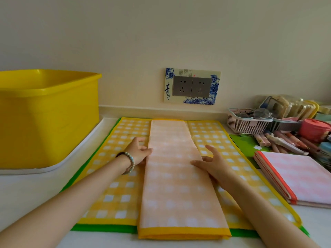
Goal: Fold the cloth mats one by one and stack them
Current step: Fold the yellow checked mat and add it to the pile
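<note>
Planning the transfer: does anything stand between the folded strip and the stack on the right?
Nothing visible does. Between the folded mat strip and the stack of folded mats lies only the flat yellow checked mat underneath.

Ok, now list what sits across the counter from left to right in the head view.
yellow tub → left hand → folded yellow-edged mat → right hand → stack of folded pink mats
</note>
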Demonstrator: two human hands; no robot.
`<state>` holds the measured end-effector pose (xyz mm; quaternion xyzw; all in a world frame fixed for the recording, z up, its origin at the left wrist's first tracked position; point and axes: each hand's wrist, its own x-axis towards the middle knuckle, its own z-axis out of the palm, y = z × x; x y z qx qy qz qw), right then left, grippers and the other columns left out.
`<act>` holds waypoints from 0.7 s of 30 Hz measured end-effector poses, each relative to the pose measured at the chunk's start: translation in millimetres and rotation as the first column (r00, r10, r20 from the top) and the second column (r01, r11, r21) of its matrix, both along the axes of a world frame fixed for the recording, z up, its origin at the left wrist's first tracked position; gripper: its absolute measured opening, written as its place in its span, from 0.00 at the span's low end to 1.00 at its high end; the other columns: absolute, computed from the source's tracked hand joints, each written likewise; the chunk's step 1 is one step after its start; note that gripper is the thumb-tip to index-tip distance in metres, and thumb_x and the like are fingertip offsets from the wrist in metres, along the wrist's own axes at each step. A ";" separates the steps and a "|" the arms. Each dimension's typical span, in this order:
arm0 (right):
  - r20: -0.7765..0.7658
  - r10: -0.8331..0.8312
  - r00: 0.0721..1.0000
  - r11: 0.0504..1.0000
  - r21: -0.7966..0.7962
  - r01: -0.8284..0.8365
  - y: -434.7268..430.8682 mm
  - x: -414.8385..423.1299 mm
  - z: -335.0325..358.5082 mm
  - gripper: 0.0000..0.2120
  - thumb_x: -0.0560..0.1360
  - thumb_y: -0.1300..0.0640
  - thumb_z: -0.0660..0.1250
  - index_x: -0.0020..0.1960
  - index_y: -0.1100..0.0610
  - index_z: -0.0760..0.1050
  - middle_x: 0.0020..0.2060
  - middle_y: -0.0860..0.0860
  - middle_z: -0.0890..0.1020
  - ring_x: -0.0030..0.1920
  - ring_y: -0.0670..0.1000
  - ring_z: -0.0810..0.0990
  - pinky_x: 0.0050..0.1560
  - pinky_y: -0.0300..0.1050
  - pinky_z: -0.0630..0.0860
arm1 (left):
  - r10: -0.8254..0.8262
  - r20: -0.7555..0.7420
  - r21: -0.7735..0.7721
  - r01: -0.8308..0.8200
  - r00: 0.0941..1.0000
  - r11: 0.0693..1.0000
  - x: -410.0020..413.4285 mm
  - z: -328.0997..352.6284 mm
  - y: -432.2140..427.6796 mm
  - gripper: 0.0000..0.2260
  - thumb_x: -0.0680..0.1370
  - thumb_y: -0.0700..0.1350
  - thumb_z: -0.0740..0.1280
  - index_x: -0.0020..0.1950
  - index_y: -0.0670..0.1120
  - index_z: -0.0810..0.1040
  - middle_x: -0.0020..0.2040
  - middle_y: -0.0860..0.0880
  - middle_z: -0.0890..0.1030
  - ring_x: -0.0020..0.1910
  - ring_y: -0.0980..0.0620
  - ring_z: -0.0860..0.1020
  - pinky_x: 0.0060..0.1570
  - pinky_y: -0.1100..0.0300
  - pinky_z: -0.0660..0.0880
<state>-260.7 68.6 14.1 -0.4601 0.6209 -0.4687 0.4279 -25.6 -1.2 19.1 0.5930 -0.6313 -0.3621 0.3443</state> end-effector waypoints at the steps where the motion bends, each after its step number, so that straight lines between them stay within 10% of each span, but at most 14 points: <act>1: -0.026 0.011 1.000 1.000 0.001 -0.011 0.2 0.3 0.2 0.41 0.68 0.59 0.75 0.74 0.50 0.56 0.48 0.51 0.79 0.45 0.51 0.81 0.40 0.45 0.78 | -0.028 0.051 -0.043 0.030 0.998 0.999 5.6 -0.5 4.8 0.27 0.75 0.45 0.68 0.71 0.44 0.61 0.64 0.44 0.74 0.49 0.50 0.77 0.40 0.61 0.74; 9: -0.311 0.030 0.950 0.997 -0.058 -0.050 5.0 -5.9 1.4 0.20 0.75 0.58 0.69 0.65 0.54 0.70 0.51 0.50 0.78 0.39 0.48 0.80 0.34 0.39 0.77 | -0.354 0.485 -0.201 0.496 0.800 0.845 38.6 2.5 61.2 0.11 0.73 0.51 0.70 0.55 0.58 0.77 0.52 0.60 0.75 0.49 0.66 0.72 0.50 0.78 0.65; 15: -0.570 0.151 0.808 0.944 -0.159 -0.289 20.5 -22.9 1.0 0.22 0.76 0.71 0.58 0.50 0.45 0.78 0.47 0.49 0.83 0.40 0.50 0.82 0.41 0.43 0.79 | -0.432 0.652 0.019 0.556 0.623 0.831 53.4 0.7 80.9 0.42 0.60 0.75 0.57 0.71 0.59 0.65 0.69 0.59 0.66 0.68 0.63 0.60 0.68 0.67 0.57; 21: -0.733 0.260 0.629 0.828 -0.165 -0.535 40.7 -41.0 -5.7 0.26 0.75 0.66 0.65 0.57 0.35 0.72 0.57 0.29 0.76 0.60 0.33 0.74 0.58 0.29 0.72 | -0.535 0.712 0.229 0.570 0.455 0.789 54.4 7.5 95.7 0.53 0.56 0.76 0.61 0.76 0.58 0.46 0.76 0.59 0.48 0.75 0.58 0.47 0.72 0.60 0.49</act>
